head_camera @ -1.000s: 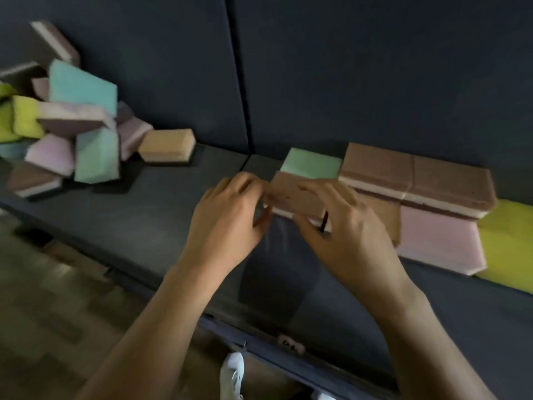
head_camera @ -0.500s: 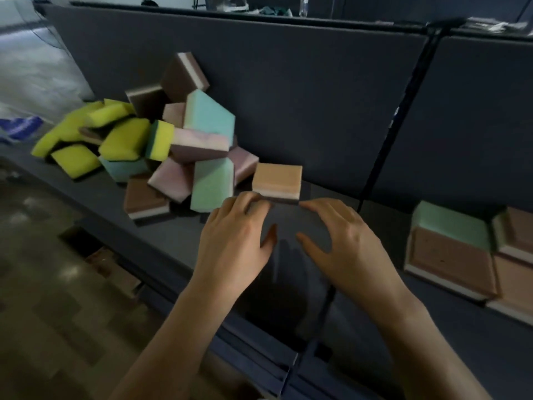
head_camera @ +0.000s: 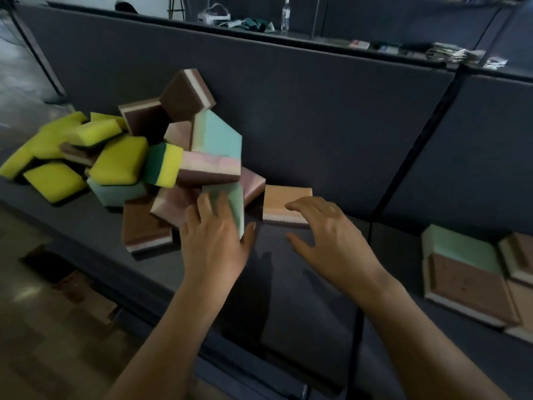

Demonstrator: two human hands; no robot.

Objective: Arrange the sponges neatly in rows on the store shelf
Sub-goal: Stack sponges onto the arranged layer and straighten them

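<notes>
Foam, judged light, soft and squashable, forms the upright mint-green rectangular sponge [head_camera: 236, 201] at the near edge of the jumbled sponge pile [head_camera: 129, 163] on the dark store shelf [head_camera: 288, 290], best taken across its broad faces as the left hand [head_camera: 216, 238] grips it, while the right hand [head_camera: 331, 235] hovers spread and empty over the flat orange sponge [head_camera: 284, 197].

On the shelf [head_camera: 302, 298], a heap of sponges [head_camera: 138, 168] lies just left of the lone sponge [head_camera: 277, 200]; a neat row [head_camera: 467, 281] sits well right.
</notes>
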